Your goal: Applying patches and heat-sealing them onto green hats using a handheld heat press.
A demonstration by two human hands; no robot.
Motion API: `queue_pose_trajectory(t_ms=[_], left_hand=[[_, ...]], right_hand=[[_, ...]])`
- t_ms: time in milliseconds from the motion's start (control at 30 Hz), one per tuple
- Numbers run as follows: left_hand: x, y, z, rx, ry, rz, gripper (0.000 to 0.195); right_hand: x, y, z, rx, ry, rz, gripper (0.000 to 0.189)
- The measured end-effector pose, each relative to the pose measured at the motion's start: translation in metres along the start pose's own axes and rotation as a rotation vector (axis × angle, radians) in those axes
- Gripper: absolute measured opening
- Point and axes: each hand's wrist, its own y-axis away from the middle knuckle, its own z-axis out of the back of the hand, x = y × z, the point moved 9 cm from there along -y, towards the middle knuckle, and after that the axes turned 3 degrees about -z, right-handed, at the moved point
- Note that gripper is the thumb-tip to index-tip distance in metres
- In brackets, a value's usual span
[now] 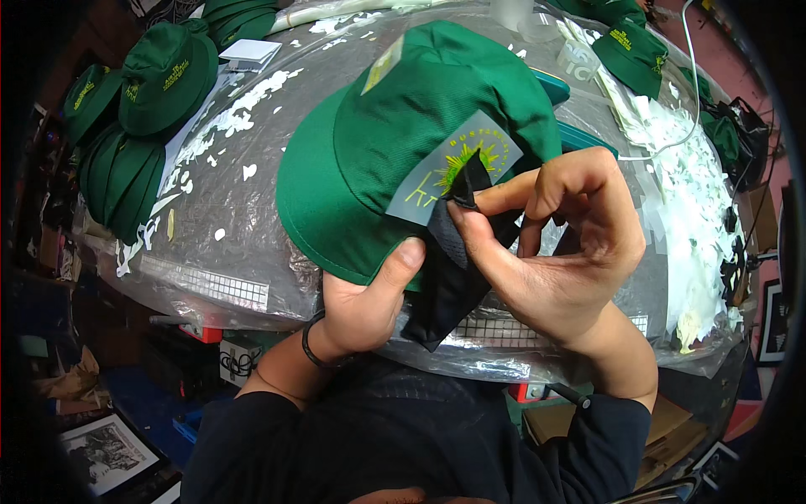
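A green cloth cap (434,94) is held up over the table, its brim (308,189) towards the left. My left hand (371,302) grips the brim's lower edge, thumb on top and fingers hidden beneath. On the cap's front lies a translucent film piece (409,201) with a yellow sunburst print and lettering. A second, smaller film piece (382,66) sits higher on the cap. Between thumb and forefinger, my right hand (560,233) pinches a black cloth (450,296); a folded tip of it covers part of the print, and the rest hangs below.
Stacks of printed green hats (167,82) stand at the left, beside a white box (250,53). White film scraps (692,208) pile up at the right. Another green hat (630,57), a clear tape roll (578,61) and a white cable (692,75) lie at the back right. Plastic sheeting (252,189) covers the table.
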Motion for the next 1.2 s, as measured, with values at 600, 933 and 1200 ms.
queue_pose_trajectory(t_ms=[600, 933, 1200], left_hand=[[-0.003, -0.005, 0.001, -0.059, 0.115, -0.025, 0.035], [-0.004, -0.006, 0.009, -0.120, 0.219, 0.001, 0.035], [-0.009, -0.004, 0.004, -0.046, 0.054, -0.045, 0.034]], right_hand=[[-0.017, -0.005, 0.010, -0.050, -0.036, -0.153, 0.043], [-0.003, -0.007, -0.002, 0.569, 0.171, -0.020, 0.006], [0.030, 0.000, -0.002, 0.158, 0.399, 0.310, 0.039]])
